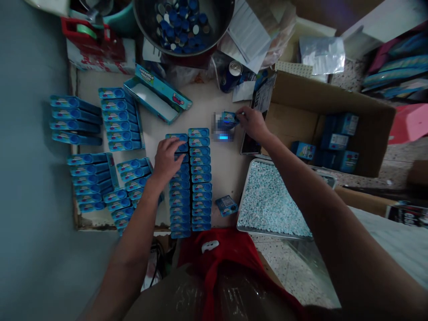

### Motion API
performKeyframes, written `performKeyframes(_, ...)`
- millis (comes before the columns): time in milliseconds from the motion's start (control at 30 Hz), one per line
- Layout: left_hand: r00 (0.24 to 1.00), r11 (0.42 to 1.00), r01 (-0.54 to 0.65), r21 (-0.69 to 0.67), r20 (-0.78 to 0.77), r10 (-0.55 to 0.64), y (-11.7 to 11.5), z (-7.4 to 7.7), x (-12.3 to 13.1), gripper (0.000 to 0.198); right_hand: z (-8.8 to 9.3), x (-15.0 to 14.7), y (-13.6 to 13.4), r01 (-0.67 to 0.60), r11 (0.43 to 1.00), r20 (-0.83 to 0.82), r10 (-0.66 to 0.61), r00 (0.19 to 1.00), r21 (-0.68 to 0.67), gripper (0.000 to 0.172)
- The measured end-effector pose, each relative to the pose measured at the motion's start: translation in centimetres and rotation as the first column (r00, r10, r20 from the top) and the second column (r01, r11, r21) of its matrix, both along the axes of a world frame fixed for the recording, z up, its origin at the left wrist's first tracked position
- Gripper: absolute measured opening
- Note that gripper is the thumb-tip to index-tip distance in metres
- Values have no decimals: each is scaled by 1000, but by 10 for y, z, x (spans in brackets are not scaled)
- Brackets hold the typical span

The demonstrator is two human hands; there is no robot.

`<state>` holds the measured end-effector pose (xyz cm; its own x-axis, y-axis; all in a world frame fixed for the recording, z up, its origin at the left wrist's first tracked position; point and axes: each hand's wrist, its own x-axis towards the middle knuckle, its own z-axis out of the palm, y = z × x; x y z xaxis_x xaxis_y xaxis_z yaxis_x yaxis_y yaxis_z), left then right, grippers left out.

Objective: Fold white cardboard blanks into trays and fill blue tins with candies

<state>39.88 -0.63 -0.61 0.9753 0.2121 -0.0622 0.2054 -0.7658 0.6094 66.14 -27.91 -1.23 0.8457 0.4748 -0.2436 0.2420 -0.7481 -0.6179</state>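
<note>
Two long columns of small blue packs [201,180] stand side by side on the white table [224,165]. My left hand [169,159] is at the far end of the left column, its thumb and fingers spread over the top packs. Farther right, my right hand [252,122] pinches the edge of a blue pack [229,117] beside a blurred patch with a bright blue spot. A single blue pack [226,205] lies near the front edge. An open blue display box [157,94] lies beyond the columns.
Groups of blue packs [122,116] stand at the left. A bowl of blue and silver caps [183,26] and a can [232,76] are at the back. At the right are a cardboard box [284,102] and a tray of pale pellets [274,200].
</note>
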Motion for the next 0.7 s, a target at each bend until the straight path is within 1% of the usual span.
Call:
performKeyframes(67, 1000, 1000, 1, -6, 6, -1, 0, 0, 1, 38, -2, -3, -2, 7, 1000, 36, -7, 999, 4, 7)
performKeyframes(133, 1000, 1000, 3, -9, 6, -2, -1, 0, 2, 37, -1, -6, -1, 22, 1000, 37, -22, 999, 19, 10)
performKeyframes(167, 1000, 1000, 1, -10, 4, -1, -1, 0, 4, 37, 2, -7, 1, 37, 999, 18, -37, 999, 30, 11)
performKeyframes(233, 1000, 1000, -6, -12, 3, 6, -4, 2, 9, 36, 12, -10, 5, 99, 991, -74, -93, 993, 92, 15)
performKeyframes(300, 1000, 1000, -3, -13, 13, 3, -10, 6, 21, 35, 32, -16, 7, 179, 967, -189, -144, 971, 180, 16)
performKeyframes(367, 999, 1000, 21, -7, 36, -21, -17, 10, 40, 34, 61, -29, 1, 230, 939, -271, -159, 949, 255, 19)
performKeyframes(400, 998, 999, 41, -3, 47, -41, -21, 12, 53, 34, 78, -40, -7, 248, 925, -320, -151, 935, 286, 23)
performKeyframes(433, 996, 998, 64, 0, 57, -64, -26, 13, 67, 35, 95, -53, -18, 262, 914, -379, -134, 916, 310, 29)
performKeyframes(467, 994, 996, 85, 2, 66, -85, -32, 13, 83, 35, 112, -68, -31, 289, 896, -475, -104, 874, 337, 34)
performKeyframes(500, 992, 994, 107, 2, 72, -107, -39, 12, 100, 35, 125, -86, -48, 317, 881, -585, -59, 809, 350, 38)
performKeyframes(533, 988, 991, 132, 0, 74, -132, -46, 9, 118, 36, 135, -105, -66, 329, 883, -674, -20, 739, 334, 42)
performKeyframes(567, 985, 987, 160, -3, 72, -160, -54, 5, 136, 38, 139, -123, -86, 333, 895, -726, -16, 687, 295, 43)
performKeyframes(600, 980, 982, 190, -9, 66, -189, -62, 0, 153, 41, 137, -141, -106, 355, 906, -753, -66, 655, 230, 42)
performKeyframes(633, 974, 976, 219, -16, 52, -218, -71, -5, 169, 45, 131, -158, -126, 394, 907, -757, -150, 636, 151, 41)
performKeyframes(667, 968, 968, 248, -23, 30, -248, -80, -11, 184, 49, 120, -172, -145, 452, 889, -746, -254, 615, 71, 39)
performKeyframes(700, 962, 961, 275, -30, -1, -275, -88, -15, 197, 52, 106, -183, -162, 523, 852, -727, -360, 585, -2, 38)
